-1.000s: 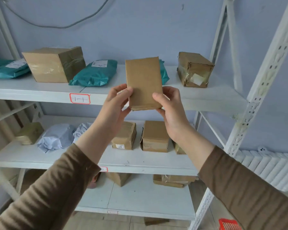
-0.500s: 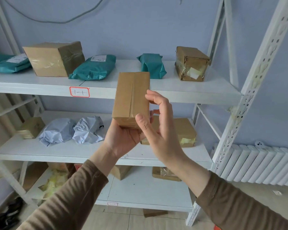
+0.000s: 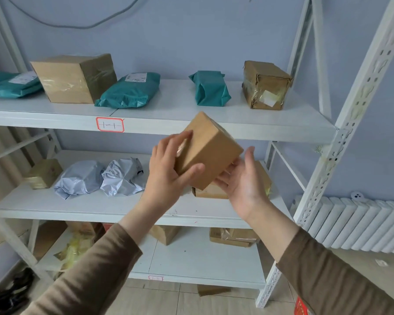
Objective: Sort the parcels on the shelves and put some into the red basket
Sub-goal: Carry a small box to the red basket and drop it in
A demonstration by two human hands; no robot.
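I hold a small brown box (image 3: pixel 208 151) tilted in front of the white shelves (image 3: pixel 237 130). My left hand (image 3: pixel 168 171) clasps its left side, fingers on top and thumb across the front face; my right hand (image 3: pixel 243 180) is spread open, palm up, fingers under the box's lower right edge. Behind it, the top shelf carries a large cardboard box (image 3: pixel 74 78), three teal mailer bags (image 3: pixel 130 90) and a taped carton (image 3: pixel 265 85). The middle shelf holds two grey bags (image 3: pixel 100 178). A corner of the red basket (image 3: pixel 301 306) shows on the floor at lower right; I cannot tell its contents.
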